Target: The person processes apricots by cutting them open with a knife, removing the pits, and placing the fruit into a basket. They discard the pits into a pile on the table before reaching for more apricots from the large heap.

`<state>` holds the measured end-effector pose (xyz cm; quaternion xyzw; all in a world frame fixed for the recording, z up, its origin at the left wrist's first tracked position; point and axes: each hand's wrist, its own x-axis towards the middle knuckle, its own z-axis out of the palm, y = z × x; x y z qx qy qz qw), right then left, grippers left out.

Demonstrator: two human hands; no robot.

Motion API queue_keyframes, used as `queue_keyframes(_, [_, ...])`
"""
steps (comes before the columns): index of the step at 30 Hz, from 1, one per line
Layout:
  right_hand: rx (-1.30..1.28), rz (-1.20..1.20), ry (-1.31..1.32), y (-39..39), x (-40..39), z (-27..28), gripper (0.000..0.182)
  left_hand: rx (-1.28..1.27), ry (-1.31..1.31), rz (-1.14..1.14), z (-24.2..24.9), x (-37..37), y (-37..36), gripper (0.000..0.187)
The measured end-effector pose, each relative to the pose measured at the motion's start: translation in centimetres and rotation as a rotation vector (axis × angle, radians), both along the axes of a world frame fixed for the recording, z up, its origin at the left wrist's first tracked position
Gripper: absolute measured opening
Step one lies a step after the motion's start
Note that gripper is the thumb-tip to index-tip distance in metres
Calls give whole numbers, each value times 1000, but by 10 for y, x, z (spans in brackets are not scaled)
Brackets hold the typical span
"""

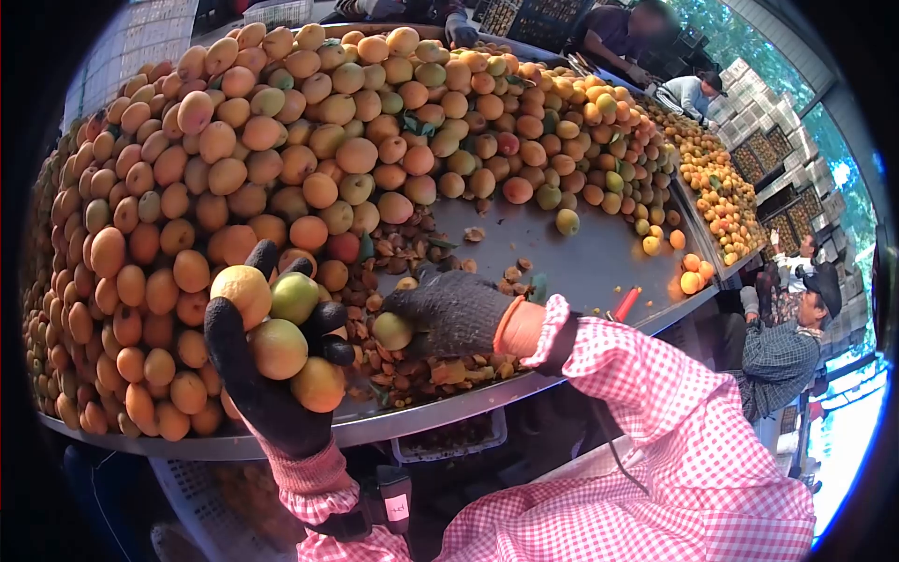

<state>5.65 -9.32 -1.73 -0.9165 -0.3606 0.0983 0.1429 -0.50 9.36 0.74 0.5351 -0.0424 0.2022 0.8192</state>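
Observation:
My left hand (286, 412), in a black glove, is turned palm up with its fingers curled around several apricots. Among them are a yellow apricot (242, 296), a greener one (294, 297) and an orange one (318, 385). My right hand (459, 314), in a dark grey glove, reaches low over the metal table with its fingers against a yellow-green apricot (391, 331). Part of that fruit is hidden by the glove. Split apricot pieces (449, 373) and scraps lie around and below this hand.
A large heap of apricots (281, 140) covers the table's left and back. A red-handled tool (626, 304) lies near the metal rim (440, 407). Below the rim stands a white bin (449, 440). Other people (782, 351) work at the right and back, near stacked crates (758, 155).

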Motion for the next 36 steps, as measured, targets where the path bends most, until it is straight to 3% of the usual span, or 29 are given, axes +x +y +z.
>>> queue_keyframes(3, [-17, -69, 48, 7, 6, -5, 45, 238, -164, 65, -19, 1, 1, 49])
queue_keyframes(6, [93, -115, 188, 4, 17, 0, 43, 156, -152, 16, -20, 6, 0, 50])
queue_keyframes(8, [174, -170, 292, -6, 23, 9, 44, -163, -57, -41, -7, 7, -12, 54])
queue_keyframes(10, [552, -482, 757, -25, 24, 34, 39, -264, 30, -186, 5, 11, -13, 44])
queue_keyframes(11, [618, -429, 636, -37, 27, 27, 36, -360, 129, -327, 9, 14, -17, 57])
queue_keyframes(12, [633, -457, 628, -48, 28, 24, 36, -354, 136, -359, 4, 19, -25, 57])
queue_keyframes(13, [586, -335, 346, -56, 29, 22, 35, -63, -45, -167, -8, 26, -35, 48])
queue_keyframes(14, [525, -202, 72, -61, 30, 20, 33, 226, -226, 40, -22, 31, -42, 54])
queue_keyframes(15, [478, -254, 120, -61, 26, 21, 32, 519, -406, 255, -29, 33, -43, 70])
queue_keyframes(16, [492, -254, 127, -57, 18, 27, 32, 535, -404, 251, -29, 34, -40, 70])
queue_keyframes(18, [178, -290, -92, -44, 1, 34, 37, 547, -323, 424, -29, 31, -25, 64])
queue_keyframes(19, [112, -275, 0, -40, 2, 28, 44, 701, -346, 437, -27, 29, -12, 75])
queue_keyframes(20, [119, -257, 7, -33, 1, 21, 44, 713, -337, 452, -25, 22, -6, 75])
queue_keyframes(22, [-27, -180, -58, -9, 0, 20, 48, 520, -258, 353, -11, 9, -1, 75])
queue_keyframes(23, [-143, -214, 56, 0, 0, 25, 51, 482, -252, 402, -31, 10, 10, 76])
queue_keyframes(26, [-294, -182, -13, 29, 0, 11, 51, 480, -241, 378, -34, 6, 19, 77])
queue_keyframes(27, [-280, -167, -159, 33, 1, -13, 54, 491, -215, 381, -31, 5, 20, 77])
queue_keyframes(32, [-155, 15, -261, 36, 10, -14, 56, 332, -194, 354, -25, 7, 13, 73])
queue_keyframes(34, [-274, 51, -142, 38, 17, -4, 57, -157, -56, 124, -20, 5, 16, 74])
queue_keyframes(35, [-239, 37, -94, 38, 20, 1, 52, 17, -140, 186, -29, 7, 16, 76])
queue_keyframes(36, [-249, 47, -95, 35, 25, 3, 52, 8, -139, 196, -28, 7, 16, 76])
